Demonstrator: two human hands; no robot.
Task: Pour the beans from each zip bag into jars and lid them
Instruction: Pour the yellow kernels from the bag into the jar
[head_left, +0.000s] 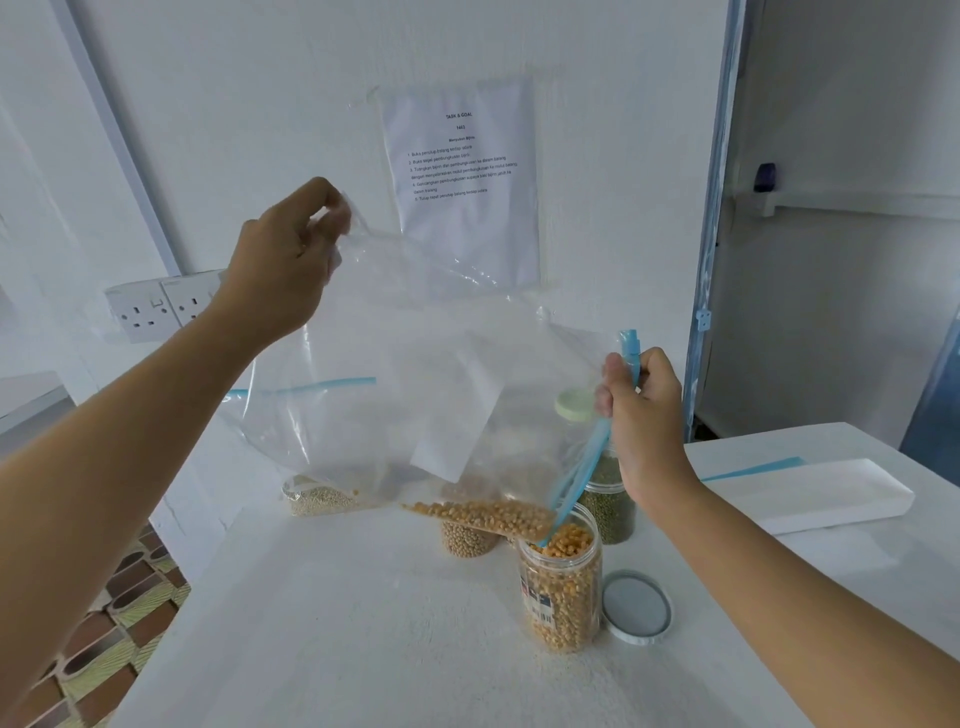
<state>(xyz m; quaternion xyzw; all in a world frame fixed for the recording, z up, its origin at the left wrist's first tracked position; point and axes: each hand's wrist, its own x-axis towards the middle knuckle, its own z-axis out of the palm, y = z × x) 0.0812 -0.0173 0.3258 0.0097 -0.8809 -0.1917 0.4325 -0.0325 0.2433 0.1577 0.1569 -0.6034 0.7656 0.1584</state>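
**A:** Where is the zip bag (415, 374), and why does it hang slantwise?

**B:** You hold it in the air above the worktop (363, 649), stretched between your two hands. Your left hand (291, 260) lifts one closed corner high, toward the wall, so the yellow beans (483, 514) slide into the lowest corner. That corner, at the open mouth, dips into the jar (563, 587), which stands toward the right side of the worktop, well in from its near edge.

**A:** How full is the jar?

**B:** Nearly to the rim, by the look of it. Only a thin band of beans lies in the bag's low fold, so I judge this pour almost done.

**A:** And the hands themselves?

**B:** Your left hand has thumb and fingers closed together, pinching the clear plastic. Your right hand (644, 415) has its fingers curled round the blue zip strip at the bag's mouth, steering it over the jar's opening so nothing spills.

**A:** Is the lid ready?

**B:** Yes. The lid (636, 608) lies flat on the worktop just to the right of the jar, within your reach.

**A:** Anything else?

**B:** Behind stands a green-bean jar (610, 499), seemingly capped. A beige-bean jar (467, 540) shows through the bag. A second bag of pale grains (319, 499) lies toward the far edge, and a flat empty bag (810, 499) lies near the right edge.
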